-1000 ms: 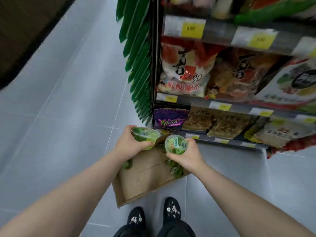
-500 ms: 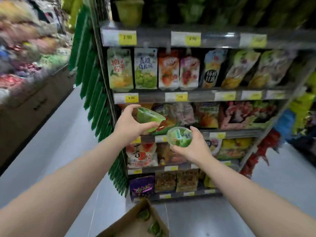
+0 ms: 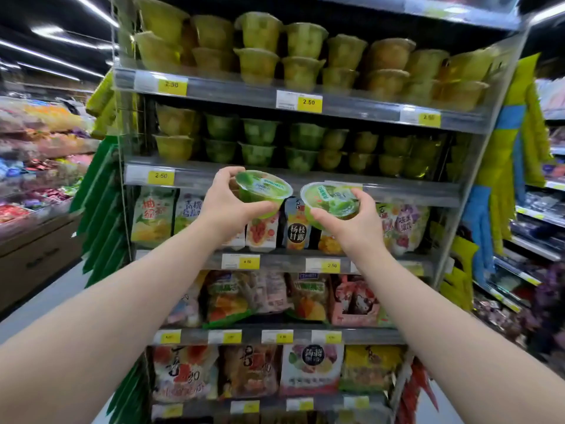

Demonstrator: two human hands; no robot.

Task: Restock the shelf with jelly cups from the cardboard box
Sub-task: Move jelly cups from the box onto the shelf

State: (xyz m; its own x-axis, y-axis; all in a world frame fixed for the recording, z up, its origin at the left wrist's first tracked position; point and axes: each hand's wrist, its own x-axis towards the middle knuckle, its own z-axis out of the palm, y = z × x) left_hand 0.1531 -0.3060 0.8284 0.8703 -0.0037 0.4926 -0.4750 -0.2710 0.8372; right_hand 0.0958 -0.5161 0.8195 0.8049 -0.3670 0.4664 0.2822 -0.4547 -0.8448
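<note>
All that showed of me were two arms and my hands. My left forearm (image 3: 122, 301) and right forearm (image 3: 434, 310) were bare along the whole length in view, from the lower corners up to the wrists. What I wore above them I could not tell. The wide lens made them look thick near the bottom edge and slim toward the wrists. My left hand (image 3: 226, 206) and right hand (image 3: 357, 224) were bare too. The fingers looked smooth and rounded, and the nails were too blurred to make out.
</note>
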